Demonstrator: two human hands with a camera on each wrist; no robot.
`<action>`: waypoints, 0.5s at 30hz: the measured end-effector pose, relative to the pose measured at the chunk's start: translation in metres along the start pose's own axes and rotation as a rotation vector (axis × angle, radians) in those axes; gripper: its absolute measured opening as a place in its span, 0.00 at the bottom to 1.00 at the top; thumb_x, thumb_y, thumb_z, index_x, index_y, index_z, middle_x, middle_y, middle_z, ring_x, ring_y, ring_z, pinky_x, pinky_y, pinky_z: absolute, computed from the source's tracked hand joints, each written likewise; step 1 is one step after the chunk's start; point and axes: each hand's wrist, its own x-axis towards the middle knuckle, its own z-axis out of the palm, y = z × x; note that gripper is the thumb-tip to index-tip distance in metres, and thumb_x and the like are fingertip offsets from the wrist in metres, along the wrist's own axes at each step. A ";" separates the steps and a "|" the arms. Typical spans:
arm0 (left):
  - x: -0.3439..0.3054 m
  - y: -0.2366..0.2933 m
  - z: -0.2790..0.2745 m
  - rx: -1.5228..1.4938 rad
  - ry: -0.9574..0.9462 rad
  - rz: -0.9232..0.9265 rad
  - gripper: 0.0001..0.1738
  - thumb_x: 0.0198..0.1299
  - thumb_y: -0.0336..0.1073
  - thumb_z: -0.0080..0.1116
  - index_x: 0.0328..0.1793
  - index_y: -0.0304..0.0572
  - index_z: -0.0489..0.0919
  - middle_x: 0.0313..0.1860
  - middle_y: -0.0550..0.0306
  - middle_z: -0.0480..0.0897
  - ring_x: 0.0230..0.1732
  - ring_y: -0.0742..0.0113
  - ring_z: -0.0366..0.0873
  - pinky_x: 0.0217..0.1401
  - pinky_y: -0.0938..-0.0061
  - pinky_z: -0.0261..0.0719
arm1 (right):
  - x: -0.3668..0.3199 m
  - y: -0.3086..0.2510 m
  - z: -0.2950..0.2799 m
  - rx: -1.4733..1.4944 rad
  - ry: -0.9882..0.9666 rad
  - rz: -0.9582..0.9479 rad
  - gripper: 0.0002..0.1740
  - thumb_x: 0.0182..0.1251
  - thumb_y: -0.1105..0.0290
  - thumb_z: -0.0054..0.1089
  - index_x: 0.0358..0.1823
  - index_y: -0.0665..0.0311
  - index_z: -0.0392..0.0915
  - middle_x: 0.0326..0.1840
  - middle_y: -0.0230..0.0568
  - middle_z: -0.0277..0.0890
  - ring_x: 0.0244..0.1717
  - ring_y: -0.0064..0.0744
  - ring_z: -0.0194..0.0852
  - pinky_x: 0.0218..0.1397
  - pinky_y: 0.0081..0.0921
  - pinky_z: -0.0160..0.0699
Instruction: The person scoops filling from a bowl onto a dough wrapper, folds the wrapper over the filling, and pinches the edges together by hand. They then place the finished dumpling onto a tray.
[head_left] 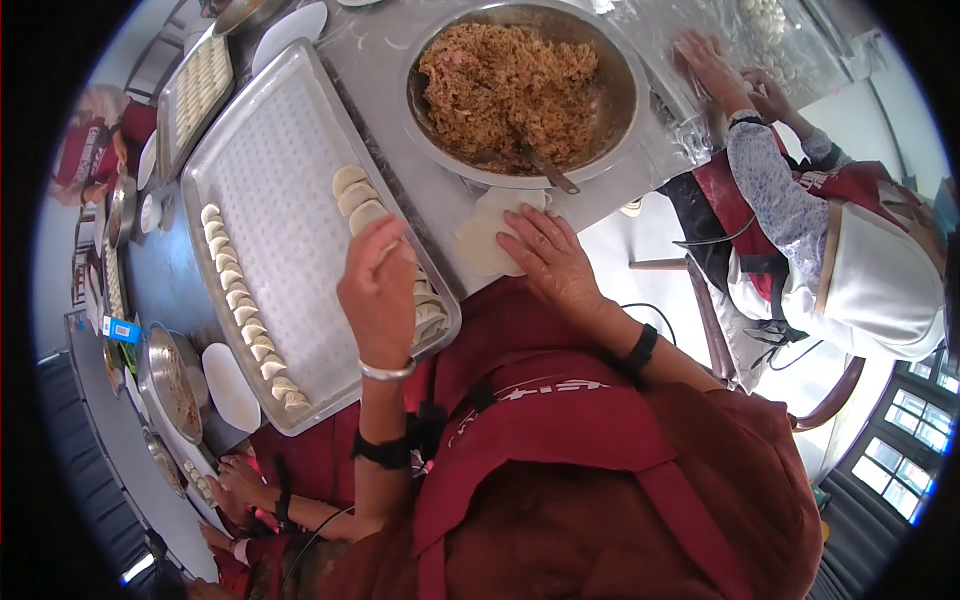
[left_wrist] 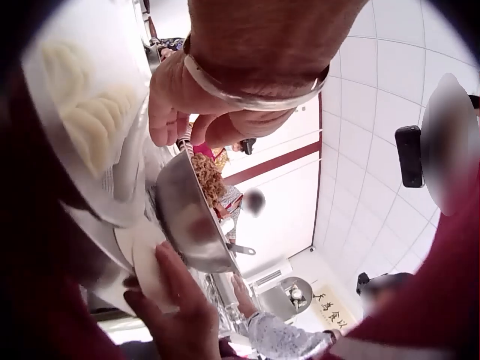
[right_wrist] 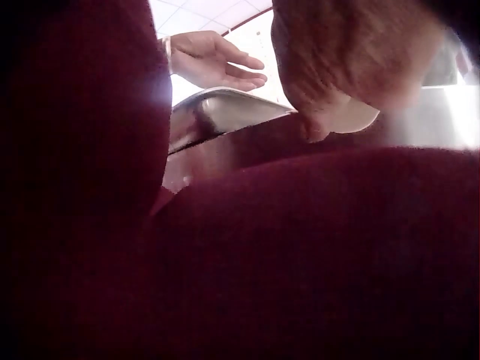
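Note:
My left hand point(head_left: 378, 285), with a metal bangle on the wrist, hovers over the near right edge of a perforated metal tray point(head_left: 280, 200); its fingers are relaxed and hold nothing. Folded dumplings point(head_left: 357, 197) lie in a row just beyond its fingertips, and a longer row point(head_left: 245, 310) lines the tray's left side. My right hand point(head_left: 545, 250) rests flat on a stack of round dough wrappers point(head_left: 480, 245) beside the tray. Behind them is a large steel bowl point(head_left: 625, 90) of minced filling with a spoon point(head_left: 545, 165). The left wrist view shows the left hand point(left_wrist: 187, 112) above the dumplings point(left_wrist: 86, 124), and the right hand point(left_wrist: 176, 315) on a wrapper point(left_wrist: 146, 262).
Another person in a red apron works dough with both hands point(head_left: 720, 70) at the far right of the table. A second tray of dumplings point(head_left: 197, 90) sits at the far left. A smaller filling bowl point(head_left: 170, 385), a white plate point(head_left: 230, 385) and someone else's hands point(head_left: 240, 480) are at the near left.

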 end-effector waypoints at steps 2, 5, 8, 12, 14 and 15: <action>-0.017 0.003 0.004 -0.130 -0.008 -0.035 0.14 0.61 0.20 0.56 0.52 0.32 0.82 0.60 0.49 0.79 0.59 0.63 0.78 0.62 0.74 0.76 | -0.003 0.008 0.005 0.007 0.076 -0.025 0.35 0.44 0.74 0.71 0.60 0.61 0.75 0.70 0.43 0.69 0.72 0.51 0.63 0.71 0.50 0.65; -0.033 0.012 0.010 -0.345 -0.030 -0.112 0.13 0.62 0.19 0.55 0.52 0.32 0.81 0.59 0.51 0.79 0.59 0.66 0.77 0.61 0.76 0.75 | -0.004 0.009 -0.001 0.147 0.086 -0.025 0.28 0.45 0.78 0.69 0.54 0.60 0.79 0.68 0.43 0.72 0.71 0.51 0.65 0.70 0.50 0.67; -0.038 0.012 0.014 -0.380 -0.060 -0.089 0.13 0.62 0.19 0.54 0.51 0.32 0.82 0.57 0.52 0.80 0.57 0.68 0.77 0.60 0.76 0.75 | -0.004 0.008 0.002 0.223 0.134 -0.003 0.20 0.47 0.78 0.69 0.46 0.60 0.83 0.60 0.43 0.78 0.68 0.51 0.68 0.69 0.48 0.69; -0.039 0.018 0.026 -0.376 -0.083 -0.095 0.13 0.61 0.19 0.54 0.50 0.33 0.83 0.55 0.53 0.81 0.51 0.70 0.79 0.56 0.77 0.76 | 0.007 0.001 -0.005 0.467 0.220 0.292 0.10 0.56 0.75 0.69 0.41 0.61 0.84 0.51 0.42 0.83 0.60 0.46 0.77 0.61 0.41 0.76; -0.040 0.018 0.030 -0.383 -0.116 -0.110 0.12 0.61 0.19 0.54 0.50 0.33 0.82 0.54 0.54 0.80 0.51 0.71 0.78 0.55 0.78 0.76 | 0.016 -0.003 -0.013 0.713 0.307 0.616 0.06 0.63 0.72 0.67 0.40 0.65 0.84 0.47 0.42 0.85 0.53 0.42 0.82 0.55 0.37 0.80; -0.041 0.018 0.031 -0.385 -0.142 -0.115 0.11 0.62 0.19 0.55 0.50 0.33 0.81 0.54 0.54 0.80 0.52 0.71 0.77 0.55 0.78 0.76 | 0.018 0.003 -0.017 0.803 0.298 0.759 0.07 0.65 0.71 0.65 0.41 0.67 0.84 0.46 0.42 0.84 0.50 0.40 0.83 0.54 0.36 0.81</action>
